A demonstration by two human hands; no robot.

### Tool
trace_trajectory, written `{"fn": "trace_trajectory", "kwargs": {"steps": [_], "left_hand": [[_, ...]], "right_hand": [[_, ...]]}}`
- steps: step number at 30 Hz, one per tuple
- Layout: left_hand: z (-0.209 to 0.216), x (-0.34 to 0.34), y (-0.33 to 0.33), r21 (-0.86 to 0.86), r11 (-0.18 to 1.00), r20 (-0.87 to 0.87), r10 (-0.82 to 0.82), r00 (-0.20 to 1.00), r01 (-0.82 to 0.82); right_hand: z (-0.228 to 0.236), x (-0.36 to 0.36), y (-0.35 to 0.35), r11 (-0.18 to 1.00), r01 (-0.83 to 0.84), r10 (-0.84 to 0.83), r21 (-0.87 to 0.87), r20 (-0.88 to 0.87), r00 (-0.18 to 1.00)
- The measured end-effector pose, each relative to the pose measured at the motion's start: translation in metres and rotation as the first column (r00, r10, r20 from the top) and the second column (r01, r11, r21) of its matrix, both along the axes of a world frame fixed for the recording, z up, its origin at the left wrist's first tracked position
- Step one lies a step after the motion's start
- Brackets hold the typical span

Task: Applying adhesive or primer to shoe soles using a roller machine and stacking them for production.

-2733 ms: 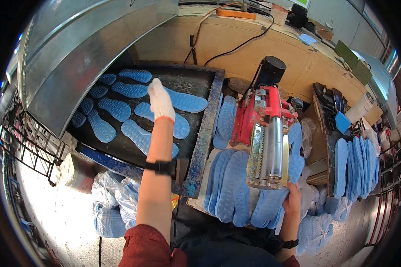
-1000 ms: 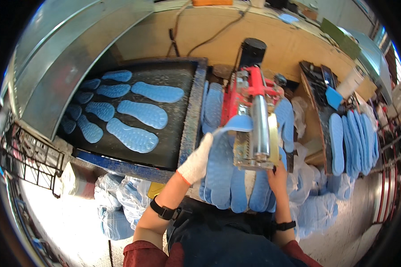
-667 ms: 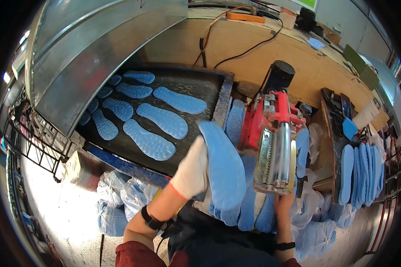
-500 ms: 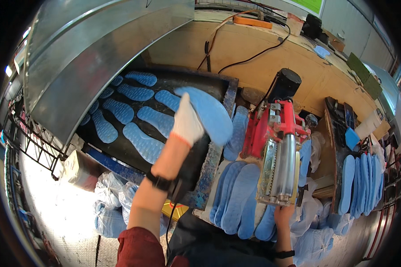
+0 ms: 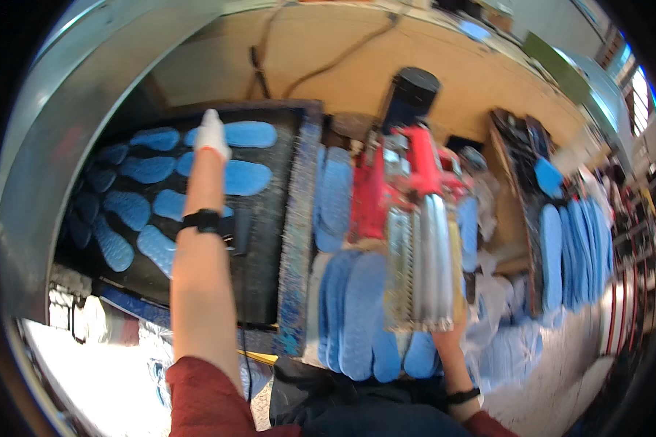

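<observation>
My left hand (image 5: 213, 138), in a white glove, lies over the middle of a blue insole (image 5: 251, 134) at the far side of a black tray (image 5: 266, 240). Its fingers look stretched out, though blurred; the insole shows flat on both sides of the hand. Several more blue insoles (image 5: 147, 169) lie spread in the tray. My left forearm hides parts of some. At the right, my bare right hand (image 5: 450, 341) is at the near end of a red machine with metal rollers (image 5: 423, 262). The machine hides its fingers, and blue insoles (image 5: 420, 355) lie beside it.
A sheet-metal hood (image 5: 44, 160) overhangs the tray's left side. Between tray and machine stand upright-looking rows of blue insoles (image 5: 361, 313). More insoles (image 5: 576, 251) stand in a row at the right. Plastic bags (image 5: 506, 357) lie low beside the machine. A cable hangs by my left forearm.
My left hand has carried the insole away from the machine to the tray's far side, where it now lies flat. My head view has shifted; my right hand stays at the machine.
</observation>
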State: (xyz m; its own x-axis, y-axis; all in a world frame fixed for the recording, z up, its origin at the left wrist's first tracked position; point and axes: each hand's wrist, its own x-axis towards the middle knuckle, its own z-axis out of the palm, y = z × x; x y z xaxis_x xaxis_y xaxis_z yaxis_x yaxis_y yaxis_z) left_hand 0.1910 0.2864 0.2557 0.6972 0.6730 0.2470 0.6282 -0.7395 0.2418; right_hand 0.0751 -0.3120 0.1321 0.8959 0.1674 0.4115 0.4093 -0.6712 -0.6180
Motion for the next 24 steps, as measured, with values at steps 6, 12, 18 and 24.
{"fn": "trace_trajectory", "kwargs": {"steps": [6,12,18,24], "left_hand": [[0.071,-0.098,-0.11,-0.391,0.045,0.92,0.028,0.39,0.919],[0.047,-0.235,-0.319,-0.257,0.722,0.963,0.137,0.231,0.643],[-0.011,-0.256,-0.416,-0.725,0.337,0.298,-0.633,0.715,0.601],[-0.069,-0.163,-0.455,-0.859,0.39,0.09,-0.524,0.847,0.332]], "right_hand": [[0.02,-0.004,-0.011,0.988,0.03,-0.025,-0.154,0.034,0.999],[0.029,-0.013,-0.01,0.98,0.006,0.006,-0.197,0.062,0.998],[0.034,-0.011,-0.017,0.997,0.001,0.004,-0.072,0.068,0.998],[0.087,-0.007,-0.048,0.987,0.044,-0.046,0.155,0.007,0.999]]}}
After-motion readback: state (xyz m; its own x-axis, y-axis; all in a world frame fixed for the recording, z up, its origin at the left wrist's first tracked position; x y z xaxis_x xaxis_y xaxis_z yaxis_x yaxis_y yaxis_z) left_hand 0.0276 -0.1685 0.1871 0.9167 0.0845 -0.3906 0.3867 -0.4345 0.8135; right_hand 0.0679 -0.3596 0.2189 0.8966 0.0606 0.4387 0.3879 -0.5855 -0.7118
